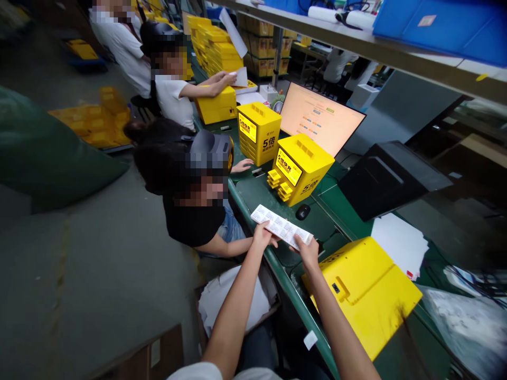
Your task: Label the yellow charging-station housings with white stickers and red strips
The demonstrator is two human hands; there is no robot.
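A long white stack of printed label sheets [282, 224] stretches between my two hands above the edge of the green bench. My left hand [264, 233] grips its near long side around the middle, fingers curled underneath. At the right end, my right hand [307, 248] pinches it with the thumb on top. Rows of small printed blocks cover the upper face, too small to read. Just beyond the sheets lies a black mouse [303, 212]. A yellow box-shaped unit lying on its side [368, 290] is close to my right forearm.
Two upright yellow units [259, 132] [304, 169] stand before a lit monitor [320, 116]. A co-worker in black [198, 221] sits at my left; another in white [174, 100] handles paper farther off. Below the bench is a box of white sheets [233, 301]. A shelf [356, 39] hangs overhead.
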